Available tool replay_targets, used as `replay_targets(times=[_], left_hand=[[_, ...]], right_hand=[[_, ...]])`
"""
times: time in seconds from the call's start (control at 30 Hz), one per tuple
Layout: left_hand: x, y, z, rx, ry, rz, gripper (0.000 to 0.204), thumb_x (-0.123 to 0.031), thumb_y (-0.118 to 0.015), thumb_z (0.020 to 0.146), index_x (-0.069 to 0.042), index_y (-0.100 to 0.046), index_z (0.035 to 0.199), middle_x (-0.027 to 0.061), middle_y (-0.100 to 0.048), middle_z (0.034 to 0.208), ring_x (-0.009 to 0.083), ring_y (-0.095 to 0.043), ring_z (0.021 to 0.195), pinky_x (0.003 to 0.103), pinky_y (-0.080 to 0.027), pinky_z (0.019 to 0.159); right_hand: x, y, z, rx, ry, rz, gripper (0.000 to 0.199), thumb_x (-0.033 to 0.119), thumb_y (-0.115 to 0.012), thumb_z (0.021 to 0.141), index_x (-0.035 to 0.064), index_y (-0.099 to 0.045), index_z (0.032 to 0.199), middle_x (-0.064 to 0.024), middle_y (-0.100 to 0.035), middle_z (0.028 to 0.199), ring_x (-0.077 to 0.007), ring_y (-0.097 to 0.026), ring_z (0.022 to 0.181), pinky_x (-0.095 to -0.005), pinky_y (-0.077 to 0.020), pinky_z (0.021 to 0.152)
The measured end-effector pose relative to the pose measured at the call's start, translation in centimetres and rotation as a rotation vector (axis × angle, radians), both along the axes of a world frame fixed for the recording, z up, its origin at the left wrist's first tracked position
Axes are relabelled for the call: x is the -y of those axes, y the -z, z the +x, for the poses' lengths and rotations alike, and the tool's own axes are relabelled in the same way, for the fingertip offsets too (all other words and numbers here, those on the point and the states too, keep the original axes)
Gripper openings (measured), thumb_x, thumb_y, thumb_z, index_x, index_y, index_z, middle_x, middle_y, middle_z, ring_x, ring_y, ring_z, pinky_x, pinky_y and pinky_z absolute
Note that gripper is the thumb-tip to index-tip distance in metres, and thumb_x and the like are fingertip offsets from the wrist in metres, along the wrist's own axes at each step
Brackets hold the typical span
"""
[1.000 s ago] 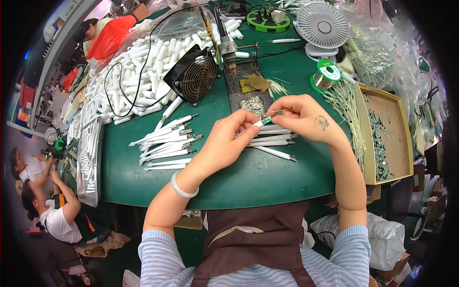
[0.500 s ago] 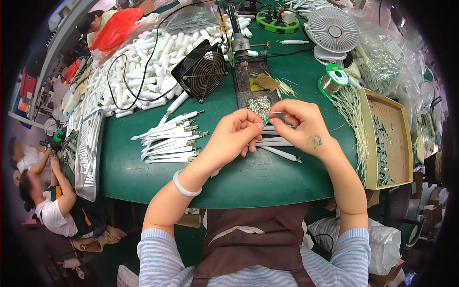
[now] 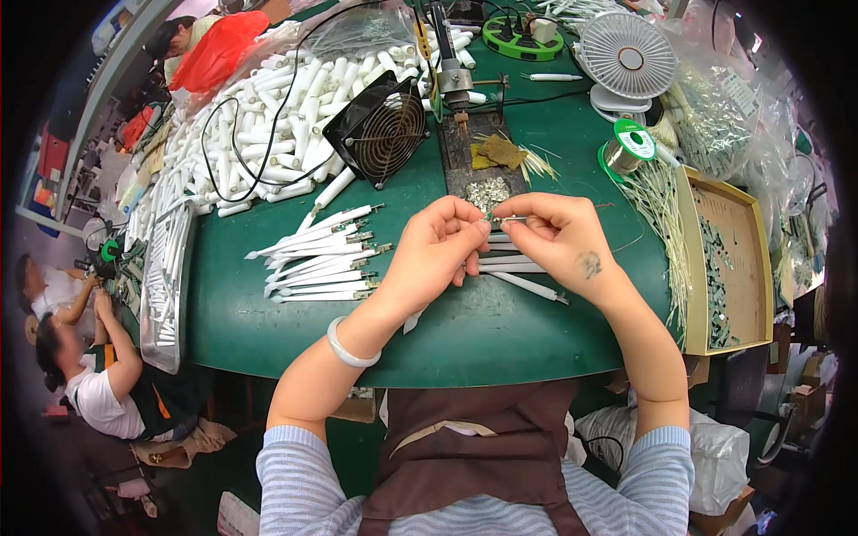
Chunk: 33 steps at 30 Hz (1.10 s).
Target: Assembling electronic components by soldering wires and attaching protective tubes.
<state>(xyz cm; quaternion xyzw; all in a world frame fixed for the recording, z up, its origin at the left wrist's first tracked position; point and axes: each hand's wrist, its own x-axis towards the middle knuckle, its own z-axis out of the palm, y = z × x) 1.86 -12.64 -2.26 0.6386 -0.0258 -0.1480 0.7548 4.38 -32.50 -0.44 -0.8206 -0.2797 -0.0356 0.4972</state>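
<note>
My left hand (image 3: 442,239) is closed, with a small green circuit board (image 3: 489,217) at its thumb and fingertip. A white pointed tip (image 3: 411,322) shows under my left wrist; whether it belongs to the held piece is hidden. Facing it, my right hand (image 3: 556,234) pinches a small thin piece (image 3: 511,219) against the board; its kind is too small to tell. Several grey-white tubes (image 3: 514,267) lie beneath my hands. To their left is a row of white tapered tubes (image 3: 317,259) with small boards at their ends.
Beyond my hands stand a soldering iron on a stand (image 3: 458,98), a heap of solder bits (image 3: 488,193) and a black fan (image 3: 380,132). A pile of white tubes (image 3: 268,134) fills the back left. At right are a solder spool (image 3: 627,150) and a box of small boards (image 3: 769,268).
My right fingers have come a little closer to my left fingertips, bringing the thin piece to the board. The white tip under my left wrist shows more.
</note>
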Motion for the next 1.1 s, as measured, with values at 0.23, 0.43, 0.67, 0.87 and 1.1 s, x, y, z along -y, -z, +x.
replay_targets(times=[0.23, 0.43, 0.67, 0.87, 1.1], left_hand=[[-0.24, 0.23, 0.11, -0.009, -0.017, -0.047, 0.014, -0.014, -0.058, 0.098, -0.001, -0.055, 0.102, 0.0061, -0.062, 0.081, 0.0079, -0.055, 0.058, 0.02, -0.039, 0.046], [-0.13, 0.14, 0.17, -0.034, -0.018, -0.059, 0.013, -0.013, -0.058, 0.098, -0.001, -0.055, 0.102, 0.0064, -0.062, 0.08, 0.0079, -0.055, 0.057, 0.02, -0.039, 0.045], [-0.26, 0.27, 0.19, -0.049, -0.024, -0.084, 0.013, -0.014, -0.058, 0.098, -0.001, -0.055, 0.102, 0.0062, -0.062, 0.08, 0.008, -0.055, 0.057, 0.02, -0.04, 0.046], [-0.28, 0.39, 0.25, -0.021, -0.029, -0.078, 0.014, -0.014, -0.058, 0.098, -0.001, -0.055, 0.102, 0.0063, -0.063, 0.08, 0.0082, -0.055, 0.057, 0.02, -0.04, 0.046], [-0.28, 0.33, 0.32, -0.023, -0.033, -0.081, 0.014, -0.014, -0.057, 0.098, -0.001, -0.055, 0.102, 0.0063, -0.062, 0.079, 0.0085, -0.055, 0.057, 0.02, -0.041, 0.046]], right_hand=[[-0.22, -0.72, -0.05, -0.448, -0.04, 0.182, 0.02, 0.004, -0.068, 0.087, -0.0049, -0.071, 0.104, 0.0109, -0.042, 0.061, 0.0007, -0.034, 0.057, -0.0197, -0.0284, 0.052], [-0.05, -0.37, -0.09, -0.4, -0.028, 0.151, 0.022, 0.006, -0.068, 0.087, -0.0056, -0.071, 0.106, 0.0104, -0.046, 0.062, 0.001, -0.036, 0.057, -0.0193, -0.031, 0.053], [-0.14, -0.43, -0.05, -0.483, -0.039, 0.195, 0.023, 0.007, -0.069, 0.087, -0.005, -0.071, 0.108, 0.0101, -0.049, 0.064, 0.0013, -0.039, 0.059, -0.0186, -0.0331, 0.055], [0.07, -0.48, 0.04, -0.514, -0.047, 0.201, 0.023, 0.007, -0.069, 0.088, -0.0041, -0.071, 0.108, 0.0091, -0.053, 0.066, 0.0015, -0.041, 0.06, -0.0174, -0.0346, 0.057], [0.06, -0.42, 0.0, -0.516, -0.045, 0.198, 0.023, 0.008, -0.069, 0.088, -0.0038, -0.071, 0.107, 0.0087, -0.054, 0.067, 0.0018, -0.042, 0.062, -0.0173, -0.0343, 0.057]])
